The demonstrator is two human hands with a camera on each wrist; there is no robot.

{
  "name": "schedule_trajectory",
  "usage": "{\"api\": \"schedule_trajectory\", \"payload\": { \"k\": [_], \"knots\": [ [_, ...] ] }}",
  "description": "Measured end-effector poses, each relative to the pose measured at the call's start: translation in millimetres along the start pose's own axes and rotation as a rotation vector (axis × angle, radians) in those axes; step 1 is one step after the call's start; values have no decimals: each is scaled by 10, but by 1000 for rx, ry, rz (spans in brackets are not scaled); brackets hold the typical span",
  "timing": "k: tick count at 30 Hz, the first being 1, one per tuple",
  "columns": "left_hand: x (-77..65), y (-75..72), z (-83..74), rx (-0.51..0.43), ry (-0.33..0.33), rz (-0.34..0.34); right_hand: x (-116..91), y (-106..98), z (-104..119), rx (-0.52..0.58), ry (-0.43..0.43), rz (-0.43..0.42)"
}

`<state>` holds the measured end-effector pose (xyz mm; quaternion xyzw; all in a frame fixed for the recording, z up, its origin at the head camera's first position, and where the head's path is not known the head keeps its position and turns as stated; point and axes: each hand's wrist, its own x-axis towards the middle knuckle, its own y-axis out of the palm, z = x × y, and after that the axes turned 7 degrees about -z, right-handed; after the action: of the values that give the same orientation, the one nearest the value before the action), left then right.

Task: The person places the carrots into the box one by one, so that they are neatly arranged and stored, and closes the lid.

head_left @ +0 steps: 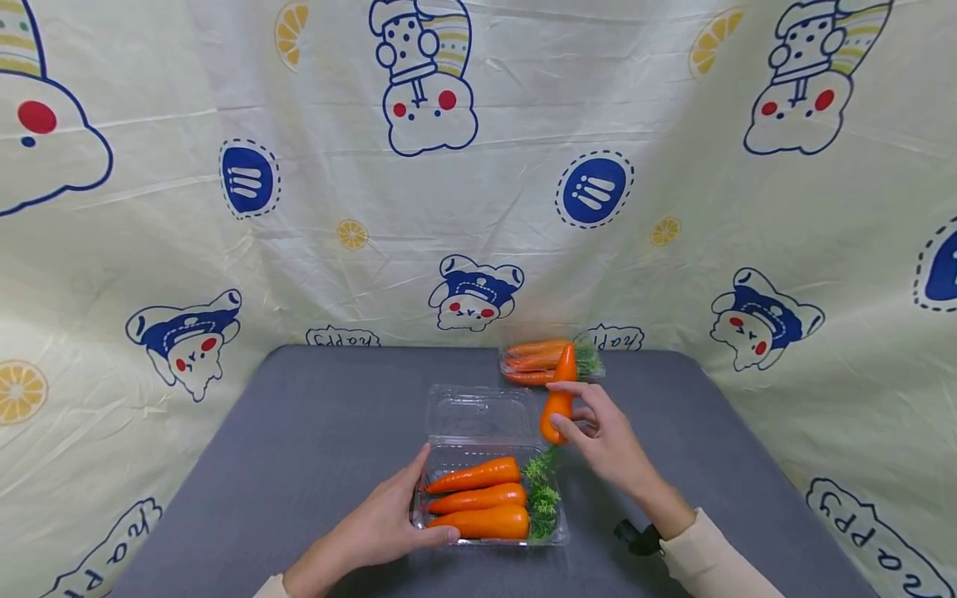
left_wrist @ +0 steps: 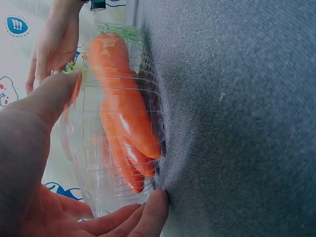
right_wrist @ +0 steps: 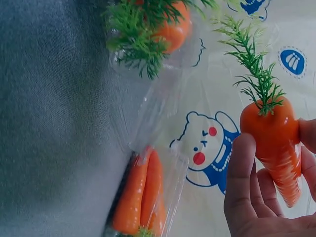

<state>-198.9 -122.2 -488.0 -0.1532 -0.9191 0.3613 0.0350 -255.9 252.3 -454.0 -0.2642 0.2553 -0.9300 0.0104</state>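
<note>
My right hand (head_left: 601, 432) pinches an orange carrot (head_left: 558, 407) between thumb and fingers, above the table and beyond the box's right side. In the right wrist view this carrot (right_wrist: 274, 133) has a feathery green top and points tip down. My left hand (head_left: 381, 515) holds the left front corner of an open clear plastic box (head_left: 549, 541), thumb at the front and fingers along the left side. Three carrots (head_left: 478, 498) lie side by side in it, green tops to the right. In the left wrist view the fingertips (left_wrist: 157, 200) press the box's end near the table.
The box's clear lid (head_left: 482, 413) lies folded back behind it. Farther back, a second clear box (head_left: 511, 365) holds several carrots with green tops. Both boxes stand on a grey table (head_left: 336, 415), with a printed cloth (head_left: 523, 291) hanging behind and around it.
</note>
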Motion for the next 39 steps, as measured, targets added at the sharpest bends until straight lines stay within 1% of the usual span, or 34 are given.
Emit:
{"api": "schedule_trajectory", "payload": {
  "k": [6, 13, 16, 19, 24, 29, 34, 39],
  "knots": [
    [-12, 19, 14, 3, 3, 0, -36, 117, 33, -74, -33, -3],
    [-15, 26, 26, -10, 29, 2, -68, 235, 102, -158, -125, -17],
    [-14, 27, 28, -24, 28, 8, -81, 278, 113, -194, -161, -10],
    [-9, 28, 27, -32, 22, 12, -97, 307, 100, -230, -192, -6],
    [1, 30, 32, -12, 9, 9, -132, 332, 55, -295, -247, 4],
    [1, 30, 43, 1, 12, 0, -166, 336, 41, -318, -293, 29],
    [-2, 28, 46, -5, 13, -4, -196, 349, 45, -374, -314, 72],
    [20, 44, 55, -6, 8, -12, -216, 364, 79, -394, -292, 123]
  ]
}}
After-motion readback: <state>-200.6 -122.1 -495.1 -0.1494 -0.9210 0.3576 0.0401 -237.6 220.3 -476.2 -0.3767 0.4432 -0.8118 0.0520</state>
